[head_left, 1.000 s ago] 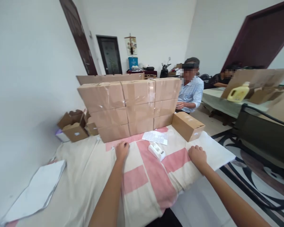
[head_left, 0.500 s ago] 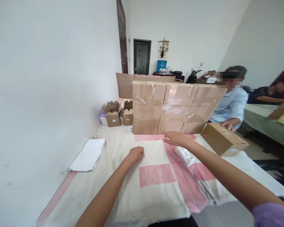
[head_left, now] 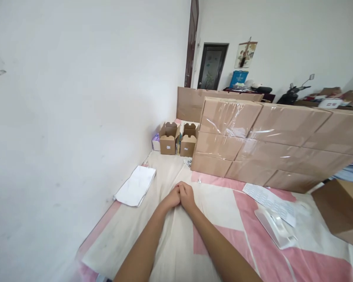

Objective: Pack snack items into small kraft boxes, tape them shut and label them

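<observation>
Both my hands meet over the cream and pink cloth at the middle of the view. My left hand is closed, its fingers hidden against the other hand. My right hand touches it with curled fingers; whether anything small sits between them is hidden. To the left lies a stack of white paper. On the right are a sheet of pale labels and a white plastic object.
A wall of taped cardboard boxes stands behind the cloth. Left of it are two small open cartons and a purple and white pack. A larger brown box sits at the right edge. The white wall borders the left side.
The view has turned left. My right hand has come back from near the boxes to meet my left hand. The label sheet now shows beside the white object.
</observation>
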Action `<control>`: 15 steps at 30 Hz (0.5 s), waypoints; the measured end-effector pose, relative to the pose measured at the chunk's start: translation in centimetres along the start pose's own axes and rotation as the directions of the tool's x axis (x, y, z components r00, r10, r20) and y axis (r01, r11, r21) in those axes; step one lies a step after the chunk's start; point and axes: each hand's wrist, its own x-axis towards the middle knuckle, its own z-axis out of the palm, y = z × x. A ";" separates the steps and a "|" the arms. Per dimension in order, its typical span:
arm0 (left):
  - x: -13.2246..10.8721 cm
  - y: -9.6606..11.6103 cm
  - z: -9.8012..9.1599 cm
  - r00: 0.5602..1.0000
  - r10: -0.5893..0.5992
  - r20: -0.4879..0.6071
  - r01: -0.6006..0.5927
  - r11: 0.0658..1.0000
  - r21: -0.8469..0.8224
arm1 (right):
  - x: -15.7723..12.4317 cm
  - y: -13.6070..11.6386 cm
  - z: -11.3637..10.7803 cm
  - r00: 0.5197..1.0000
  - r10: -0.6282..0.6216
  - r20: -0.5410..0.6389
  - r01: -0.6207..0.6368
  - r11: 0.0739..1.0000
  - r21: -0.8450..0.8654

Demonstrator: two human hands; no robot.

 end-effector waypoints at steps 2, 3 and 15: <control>-0.4 0.7 0.3 0.999 0.019 -0.045 -0.017 0.998 0.053 | 0.0 0.4 -0.4 0.999 -0.002 -0.036 0.006 0.993 0.115; -0.6 1.0 0.3 0.998 0.034 -0.058 -0.029 0.996 0.087 | 0.0 0.5 -0.5 0.999 0.003 -0.050 0.005 0.986 0.167; -0.9 2.3 0.7 0.996 0.041 -0.080 -0.012 0.945 0.328 | 1.1 1.3 -0.3 0.982 0.170 -0.084 -0.115 0.887 0.447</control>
